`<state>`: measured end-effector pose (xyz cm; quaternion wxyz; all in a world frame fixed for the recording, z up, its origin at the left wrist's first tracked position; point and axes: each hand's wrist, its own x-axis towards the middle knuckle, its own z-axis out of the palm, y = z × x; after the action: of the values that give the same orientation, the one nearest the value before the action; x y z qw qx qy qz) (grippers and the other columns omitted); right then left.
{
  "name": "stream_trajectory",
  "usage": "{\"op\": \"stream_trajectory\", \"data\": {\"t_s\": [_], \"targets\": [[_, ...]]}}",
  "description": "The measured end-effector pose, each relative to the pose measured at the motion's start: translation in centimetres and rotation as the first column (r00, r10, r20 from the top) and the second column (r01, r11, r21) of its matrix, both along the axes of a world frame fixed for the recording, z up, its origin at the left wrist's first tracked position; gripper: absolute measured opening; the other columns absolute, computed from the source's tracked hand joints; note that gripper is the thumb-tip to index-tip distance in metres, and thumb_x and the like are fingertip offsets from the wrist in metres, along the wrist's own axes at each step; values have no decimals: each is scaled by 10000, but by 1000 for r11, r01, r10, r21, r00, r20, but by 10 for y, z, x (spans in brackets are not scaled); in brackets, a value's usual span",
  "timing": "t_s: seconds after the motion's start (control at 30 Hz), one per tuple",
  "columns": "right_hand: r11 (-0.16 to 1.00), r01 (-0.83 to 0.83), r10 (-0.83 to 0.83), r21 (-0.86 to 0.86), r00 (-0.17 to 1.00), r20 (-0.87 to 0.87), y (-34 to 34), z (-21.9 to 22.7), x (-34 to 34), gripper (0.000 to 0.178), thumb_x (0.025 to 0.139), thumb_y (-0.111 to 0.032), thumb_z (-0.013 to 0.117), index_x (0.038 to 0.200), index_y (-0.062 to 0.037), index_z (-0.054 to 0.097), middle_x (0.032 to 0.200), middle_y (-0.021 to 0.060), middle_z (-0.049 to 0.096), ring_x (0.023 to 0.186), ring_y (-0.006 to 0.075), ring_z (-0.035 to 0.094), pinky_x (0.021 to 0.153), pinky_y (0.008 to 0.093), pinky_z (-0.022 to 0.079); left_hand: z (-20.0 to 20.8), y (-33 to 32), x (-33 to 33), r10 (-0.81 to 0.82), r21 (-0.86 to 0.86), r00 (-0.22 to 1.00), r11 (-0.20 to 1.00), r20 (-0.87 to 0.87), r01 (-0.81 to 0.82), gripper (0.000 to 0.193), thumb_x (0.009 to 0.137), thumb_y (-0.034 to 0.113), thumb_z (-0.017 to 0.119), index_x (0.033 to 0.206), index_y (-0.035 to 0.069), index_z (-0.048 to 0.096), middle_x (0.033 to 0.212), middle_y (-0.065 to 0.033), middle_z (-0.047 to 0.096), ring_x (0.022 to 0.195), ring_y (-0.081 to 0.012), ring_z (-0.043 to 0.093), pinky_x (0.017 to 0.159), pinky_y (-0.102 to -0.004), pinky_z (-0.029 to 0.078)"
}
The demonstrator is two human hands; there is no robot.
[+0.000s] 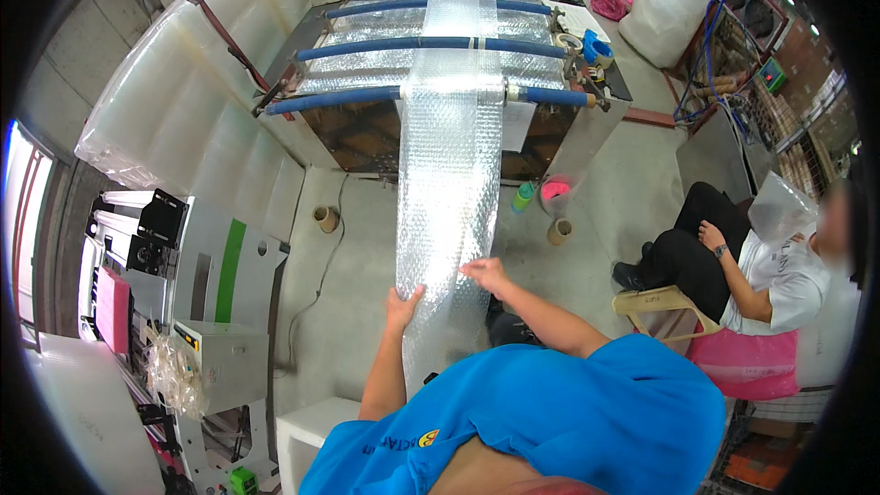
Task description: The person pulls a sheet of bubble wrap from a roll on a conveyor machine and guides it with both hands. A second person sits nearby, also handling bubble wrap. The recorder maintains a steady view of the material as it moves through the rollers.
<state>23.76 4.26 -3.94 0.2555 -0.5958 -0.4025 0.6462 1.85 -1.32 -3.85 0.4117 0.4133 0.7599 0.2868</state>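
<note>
Left hand [401, 308] holds the left edge of the bubble wrap [447, 183]; right hand [489, 276]: narrowed fingers at right edge, grip indeterminable.

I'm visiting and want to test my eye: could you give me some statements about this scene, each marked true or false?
1. A clear bubble-wrap strip runs from the front blue roller toward the person. True.
2. The left hand is at the strip's right edge. False: it is at the left edge.
3. The right hand has its fingertips at the strip. True.
4. The green bottle stands left of the strip. False: it stands to the right.
5. A seated co-worker wears a wristwatch. True.
6. The person's shirt is red. False: it is blue.
</note>
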Motion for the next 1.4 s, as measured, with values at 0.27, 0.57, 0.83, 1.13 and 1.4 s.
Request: {"op": "stream_trajectory", "data": {"t_s": [0.27, 0.57, 0.83, 1.13, 1.4], "targets": [[963, 146, -164, 226, 985, 61, -2, 0, -24, 367, 651, -246, 689, 950, -52, 601, 856, 83, 583, 795, 130, 514, 713, 250, 399, -43, 3, -13, 11, 12, 999, 1000, -42, -10, 780, 645, 519, 601, 1094, -83, 393, 1043, -241, 497, 989, -307, 486, 834, -349, 371], [966, 215, -184, 144, 961, -205, 104, 17, 5, 281, 699, -126, 616, 976, -89, 598, 856, 0, 561, 795, 92, 482, 727, 231, 375, 1, 103, 6, -11, -143, 978, 990, -207, -19, 711, 682, 538, 540, 1074, -46, 435, 1037, -267, 486, 985, -361, 471, 821, -380, 374], [974, -78, 101, 210, 990, -99, 170, 41, 25, 363, 687, -285, 652, 987, -91, 587, 964, 34, 531, 996, 157, 435, 799, 295, 359, 18, 184, 5, -113, -19, 993, 993, 23, 114, 810, 601, 526, 634, 1104, -67, 408, 1058, -230, 482, 990, -276, 479, 808, -339, 393], [996, -54, 65, 70, 985, -163, 145, 48, 16, 379, 632, -314, 700, 901, -67, 596, 991, 67, 489, 959, 176, 444, 756, 310, 368, -5, 181, 7, -143, -79, 985, 985, 92, 151, 838, 544, 516, 689, 1032, -111, 424, 975, -212, 530, 906, -263, 529, 768, -323, 421], [968, 31, -47, 250, 997, 60, 137, 53, 30, 224, 648, -223, 689, 602, -71, 531, 595, -12, 496, 569, 63, 424, 498, 230, 332, 9, 147, 12, -53, 26, 987, 998, -151, 58, 678, 584, 475, 673, 952, -67, 498, 965, -223, 537, 894, -281, 537, 765, -336, 417]]}}
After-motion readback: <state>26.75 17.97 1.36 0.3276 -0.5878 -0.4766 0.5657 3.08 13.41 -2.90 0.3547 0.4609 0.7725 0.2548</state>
